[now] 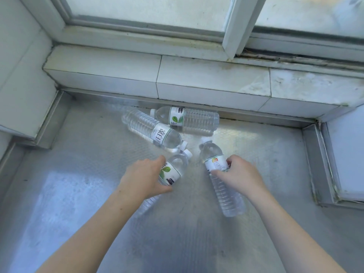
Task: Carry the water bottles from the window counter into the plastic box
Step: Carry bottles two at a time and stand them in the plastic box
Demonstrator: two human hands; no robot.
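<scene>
Four clear plastic water bottles lie on their sides on the embossed steel bench (78, 194), all gathered toward the middle of its far edge, below the tiled window ledge (197, 75).

The left hand (142, 179) is closed over the nearer-left bottle (173, 168), fingers wrapped across its leaf-printed label, thumb on the near side. That bottle's white cap points toward the far edge and its ribbed base trails back under the wrist; whether it is off the bench cannot be told.

The right hand (239, 174) grips the nearer-right bottle (220, 178) at the lower edge of its white label, fingers curled round the body. This bottle lies lengthwise, cap toward the far edge and base toward the near edge, slanting a little to the right.

Two bottles are ungrasped. The far bottle (187, 120) lies parallel to the far edge, just beside the steel upstand, cap to the left and a green leaf on its label. The diagonal bottle (151, 131) lies just in front of it, touching or nearly touching it, base toward the far-left corner and cap pointing to the near right, close to the cap of the bottle in the left hand.

Sliding window frames (234, 26) with frosted panes stand above the ledge.
</scene>
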